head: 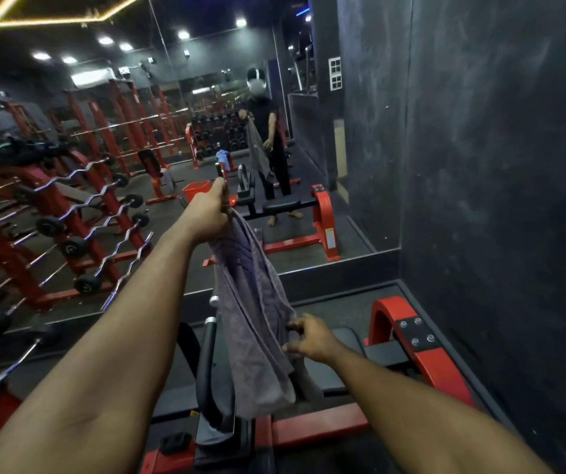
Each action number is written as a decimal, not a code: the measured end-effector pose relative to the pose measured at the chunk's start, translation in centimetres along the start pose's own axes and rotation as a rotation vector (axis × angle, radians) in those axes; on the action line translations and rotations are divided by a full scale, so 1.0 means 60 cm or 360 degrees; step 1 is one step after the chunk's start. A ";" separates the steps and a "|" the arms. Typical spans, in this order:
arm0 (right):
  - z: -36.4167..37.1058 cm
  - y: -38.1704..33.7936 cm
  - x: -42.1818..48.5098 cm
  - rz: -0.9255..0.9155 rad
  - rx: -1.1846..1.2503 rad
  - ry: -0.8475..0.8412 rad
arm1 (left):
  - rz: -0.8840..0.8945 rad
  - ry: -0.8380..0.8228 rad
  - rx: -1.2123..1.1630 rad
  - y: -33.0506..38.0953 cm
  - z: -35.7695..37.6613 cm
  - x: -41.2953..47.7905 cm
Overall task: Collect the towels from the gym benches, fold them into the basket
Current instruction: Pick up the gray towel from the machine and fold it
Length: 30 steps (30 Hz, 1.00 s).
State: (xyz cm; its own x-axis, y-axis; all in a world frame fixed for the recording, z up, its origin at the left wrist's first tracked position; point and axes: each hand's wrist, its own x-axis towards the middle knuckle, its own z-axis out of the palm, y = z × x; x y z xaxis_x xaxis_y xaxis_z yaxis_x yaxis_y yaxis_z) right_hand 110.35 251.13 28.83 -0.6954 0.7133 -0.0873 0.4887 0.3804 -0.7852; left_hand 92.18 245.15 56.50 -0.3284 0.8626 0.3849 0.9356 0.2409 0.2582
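Grey terry towel (254,319) hangs lengthwise above a black-padded, red-framed gym bench (438,367), its top bunched in the left hand (208,213), an edge pinched by the right hand (310,336). Its trailing lower end could snag on the bench's black bars (206,364), spoiling the fold.

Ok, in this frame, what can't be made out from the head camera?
1. Head view: top corner of the towel is hidden by the curled fingers of the left hand.
2. Head view: the red basket shows only in the mirror, partly behind the left hand; contents hidden.
3. Head view: blue cloth in the mirror, too small to identify.
4. Head view: the bench pad is partly covered by the towel and right hand.
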 end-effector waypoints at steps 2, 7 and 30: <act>0.023 -0.003 0.007 -0.0017 0.0019 -0.0029 | 0.0072 -0.0005 -0.0031 0.011 -0.001 0.003; 0.073 -0.054 -0.016 0.0035 0.0307 0.0103 | 0.0110 0.0082 -0.0050 0.020 -0.011 0.005; -0.228 -0.007 0.018 0.0327 -0.0660 0.1035 | -0.0282 0.0009 0.0182 -0.149 0.049 -0.076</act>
State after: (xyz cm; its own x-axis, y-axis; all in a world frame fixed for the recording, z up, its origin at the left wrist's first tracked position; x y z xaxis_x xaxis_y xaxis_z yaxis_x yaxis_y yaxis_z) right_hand 116.64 259.80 37.45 -0.1857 0.9448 0.2701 0.8187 0.3008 -0.4892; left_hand 85.71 240.38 49.86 -0.4895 0.7998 0.3474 0.8716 0.4379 0.2201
